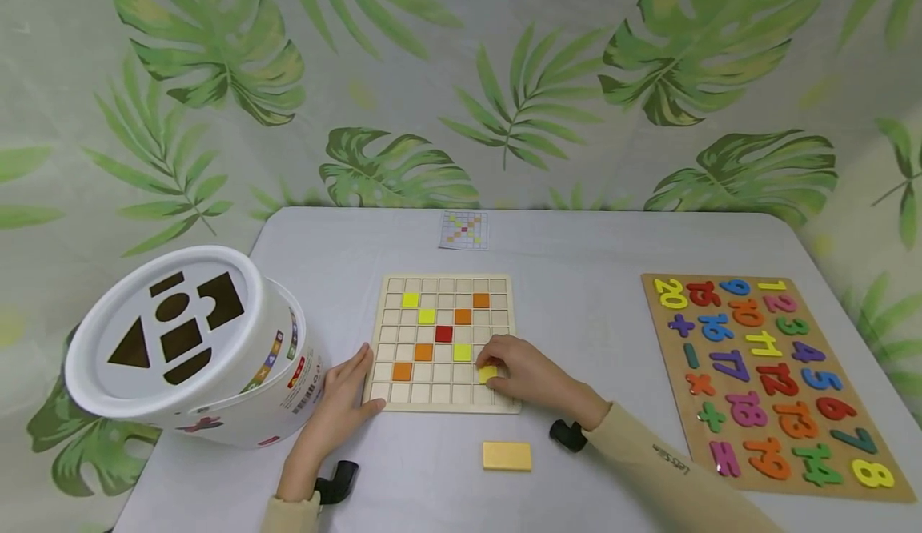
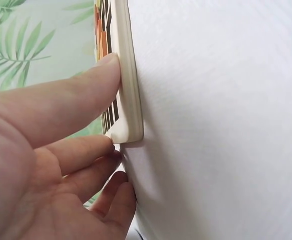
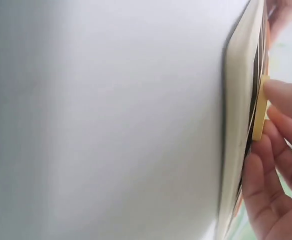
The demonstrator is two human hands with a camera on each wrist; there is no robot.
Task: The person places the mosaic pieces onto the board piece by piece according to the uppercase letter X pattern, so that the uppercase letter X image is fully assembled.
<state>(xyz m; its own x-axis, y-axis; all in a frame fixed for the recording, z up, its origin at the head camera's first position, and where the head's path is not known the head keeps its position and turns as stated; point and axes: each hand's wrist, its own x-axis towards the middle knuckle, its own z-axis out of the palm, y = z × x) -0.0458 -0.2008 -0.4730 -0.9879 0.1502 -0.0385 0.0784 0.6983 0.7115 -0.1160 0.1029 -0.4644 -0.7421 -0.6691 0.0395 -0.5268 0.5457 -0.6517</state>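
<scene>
A wooden grid board (image 1: 442,396) lies flat, with yellow, orange and red square tiles forming an X-like pattern in its cells. Between thumb and fingers, my right hand (image 1: 522,365) pinches a yellow square tile (image 1: 487,374) at the board's lower right. The right wrist view shows this tile (image 3: 260,107) tilted against the board's face. My left hand (image 1: 338,405) rests at the lower left corner, its fingers extended along the left side and its thumb touching the front edge. Behind the board lies a small printed card (image 1: 463,230) with a similar coloured pattern.
A pale yellow rectangular block (image 1: 507,456) lies in front of the board. At left stands a white bucket (image 1: 288,393) whose lid (image 1: 137,321) has shaped holes. A number puzzle board (image 1: 702,457) with colourful digits and signs lies at right. Leaf-patterned cloth hangs behind the table.
</scene>
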